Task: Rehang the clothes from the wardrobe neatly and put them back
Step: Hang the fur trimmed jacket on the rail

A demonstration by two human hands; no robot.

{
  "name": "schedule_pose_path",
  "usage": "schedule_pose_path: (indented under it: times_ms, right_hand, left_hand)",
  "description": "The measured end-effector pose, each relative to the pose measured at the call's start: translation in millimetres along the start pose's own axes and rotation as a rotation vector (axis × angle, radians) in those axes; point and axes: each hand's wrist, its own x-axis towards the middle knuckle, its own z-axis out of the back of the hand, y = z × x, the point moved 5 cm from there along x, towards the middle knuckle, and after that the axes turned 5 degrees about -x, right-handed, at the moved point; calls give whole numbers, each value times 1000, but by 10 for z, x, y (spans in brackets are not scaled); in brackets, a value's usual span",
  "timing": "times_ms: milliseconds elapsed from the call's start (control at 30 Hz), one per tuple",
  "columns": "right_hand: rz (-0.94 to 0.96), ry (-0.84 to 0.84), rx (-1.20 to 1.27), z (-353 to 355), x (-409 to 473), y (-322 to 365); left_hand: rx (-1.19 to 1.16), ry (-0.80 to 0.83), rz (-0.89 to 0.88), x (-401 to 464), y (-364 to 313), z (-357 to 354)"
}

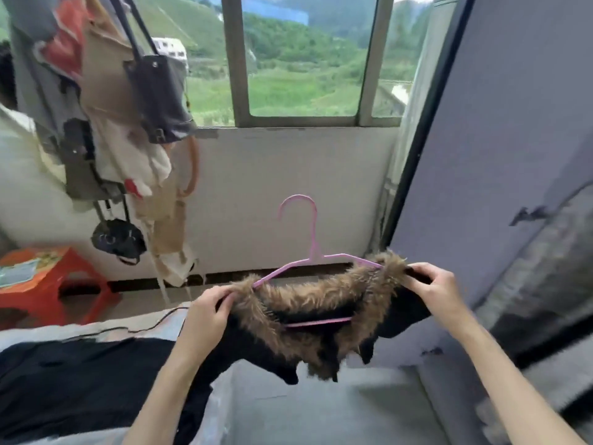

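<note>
A black coat [250, 351] with a brown fur collar [321, 297] hangs on a pink plastic hanger [313, 248] held in front of me. The hanger's hook points up and its lower bar shows inside the collar. My left hand [208, 313] grips the coat's left shoulder at the hanger's left end. On the other side my right hand [433, 287] pinches the right shoulder over the hanger's right end. The coat's body trails down left onto the bed. A purple-grey fabric wardrobe [500, 155] stands at the right.
A rack at the left holds bags and clothes [134, 101]. A red plastic stool [48, 284] stands at lower left on the floor. Another black garment [80, 380] lies on the bed. A window [301, 59] sits above a white wall ahead.
</note>
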Motion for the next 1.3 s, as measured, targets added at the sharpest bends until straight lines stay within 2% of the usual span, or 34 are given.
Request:
schedule_pose_path:
  times_ms: [233, 400, 533, 667, 800, 1000, 1167, 1233, 1300]
  right_hand:
    - [-83, -323, -58, 1075, -272, -305]
    - [-140, -536, -132, 1393, -542, -391]
    - [-188, -637, -340, 1523, -755, -326]
    - [-213, -624, -592, 1585, -928, -235]
    - [-371, -630, -662, 1834, -1152, -413]
    - [-593, -721, -594, 2168, -1411, -796]
    - [-739, -722, -615, 2517, -1285, -1085]
    - [-810, -692, -543, 2626, -1174, -1253]
    - [-853, -675, -356, 2702, -1021, -1425]
  left_hand:
    - [-46, 158, -235, 714, -792, -998]
    - [-89, 240, -365, 1031, -1216, -1527]
    - [-156, 349, -376, 1147, -1458, -1841]
    - [-281, 464, -462, 1150, -1769, -2081]
    - [-310, 542, -533, 1197, -2034, -2513]
    - [-307, 656, -594, 1064, -2512, -3322]
    - [-259, 845, -622, 968, -2957, -3979]
    - [-249, 893, -659, 941, -3162, -4161]
    - [-255, 890, -688, 960, -3374, -4294]
